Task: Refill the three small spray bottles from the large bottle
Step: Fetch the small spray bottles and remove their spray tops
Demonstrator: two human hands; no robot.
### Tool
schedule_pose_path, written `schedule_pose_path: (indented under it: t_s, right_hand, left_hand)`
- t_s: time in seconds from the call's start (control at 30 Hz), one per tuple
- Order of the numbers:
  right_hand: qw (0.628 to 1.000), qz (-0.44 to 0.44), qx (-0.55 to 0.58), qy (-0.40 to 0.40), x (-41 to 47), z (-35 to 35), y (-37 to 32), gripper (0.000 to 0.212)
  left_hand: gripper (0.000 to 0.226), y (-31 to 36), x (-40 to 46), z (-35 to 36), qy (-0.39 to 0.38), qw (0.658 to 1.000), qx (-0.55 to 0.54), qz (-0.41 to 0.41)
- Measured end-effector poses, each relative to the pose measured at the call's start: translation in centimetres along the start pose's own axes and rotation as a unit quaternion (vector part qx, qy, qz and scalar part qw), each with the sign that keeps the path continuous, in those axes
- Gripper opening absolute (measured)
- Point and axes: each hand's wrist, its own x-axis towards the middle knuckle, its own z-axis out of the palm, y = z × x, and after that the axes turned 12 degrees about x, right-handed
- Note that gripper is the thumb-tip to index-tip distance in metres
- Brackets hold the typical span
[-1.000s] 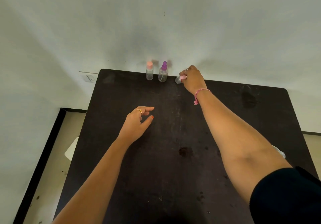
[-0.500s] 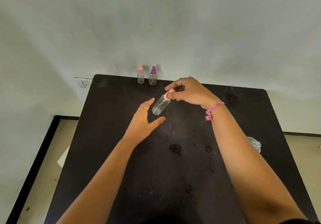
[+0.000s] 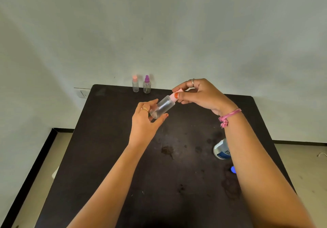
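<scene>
A small clear spray bottle (image 3: 163,106) with a pink cap hangs tilted above the dark table (image 3: 106,157). My right hand (image 3: 200,95) pinches its cap end. My left hand (image 3: 146,119) cups the base, with fingers behind it and the thumb under it. Two more small spray bottles stand upright at the table's far edge against the wall, one with a pink cap (image 3: 135,85) and one with a purple cap (image 3: 146,84). The large bottle (image 3: 221,150), clear with a blue label, sits on the right of the table, partly hidden by my right forearm.
A small blue cap (image 3: 233,169) lies on the table just beside my right forearm, near the large bottle. Dark stains mark the tabletop. A wall socket (image 3: 83,93) sits left of the table's far corner. Pale floor lies on both sides.
My right hand lifted the pink-capped bottle from the far edge and brought it toward me. My left hand rose and closed round its base.
</scene>
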Motion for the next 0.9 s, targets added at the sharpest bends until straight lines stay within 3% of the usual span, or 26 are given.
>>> schedule_pose_path:
  t_s: [0.33, 0.47, 0.57, 0.67, 0.77, 0.83, 0.9]
  right_hand:
    - [0.992, -0.033, -0.125, -0.010, -2.2, -1.6, -2.7, 0.029]
    - [0.980, -0.087, -0.166, -0.066, -3.6, -2.5, -4.5, 0.025]
    - [0.972, -0.096, -0.184, -0.108, -4.4, -3.4, -6.0, 0.037]
    - [0.968, -0.052, -0.235, -0.071, -4.8, -3.4, -7.2, 0.057]
    - [0.950, -0.063, -0.305, -0.033, -4.9, -2.8, -7.5, 0.038]
    - [0.943, -0.081, -0.317, -0.056, -5.2, -3.1, -7.7, 0.021]
    - [0.948, -0.083, -0.295, -0.088, -5.4, -3.5, -7.9, 0.034]
  left_hand:
    - [0.048, 4.0, -2.5, 0.4, 0.052, 0.999, -0.005, 0.015]
    - [0.053, 4.7, -2.7, 0.1, 0.035, 0.999, 0.004, 0.015]
    - [0.054, 5.2, -2.7, -0.2, 0.042, 0.999, 0.003, 0.019]
    - [0.054, 5.6, -2.9, -0.4, 0.046, 0.999, 0.005, 0.020]
    - [0.053, 6.0, -3.3, -0.3, 0.040, 0.999, 0.002, 0.029]
    - [0.053, 6.0, -3.4, -0.1, 0.033, 0.999, 0.002, 0.026]
    - [0.052, 6.0, -3.6, -0.1, 0.029, 0.999, 0.006, 0.017]
